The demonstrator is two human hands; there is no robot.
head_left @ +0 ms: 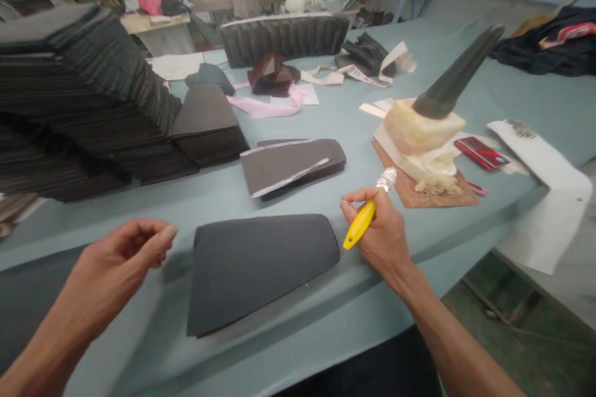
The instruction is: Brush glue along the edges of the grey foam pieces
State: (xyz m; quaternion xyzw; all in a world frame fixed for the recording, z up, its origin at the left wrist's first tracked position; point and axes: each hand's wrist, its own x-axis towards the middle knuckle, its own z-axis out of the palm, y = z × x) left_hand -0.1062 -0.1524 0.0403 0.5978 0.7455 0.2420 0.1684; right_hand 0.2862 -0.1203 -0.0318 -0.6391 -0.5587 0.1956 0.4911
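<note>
My right hand [379, 229] is closed around a yellow-handled tool [359, 224] whose taped tip points up and away from me. It hovers just right of a dark grey wedge-shaped fabric piece [256, 267] lying flat near the table's front edge. My left hand [125, 254] floats to the left of that piece, fingers loosely curled and pinched together, with nothing visible in them. Behind the piece lies a small stack of similar grey pieces [291, 164].
Tall stacks of dark cut pieces [79, 99] fill the left side. A yellowish block with a dark cone [437, 118] sits on a brown board at right, beside a red object [479, 152] and white sheets [544, 180]. The grey-blue table [349, 316] edge runs close to me.
</note>
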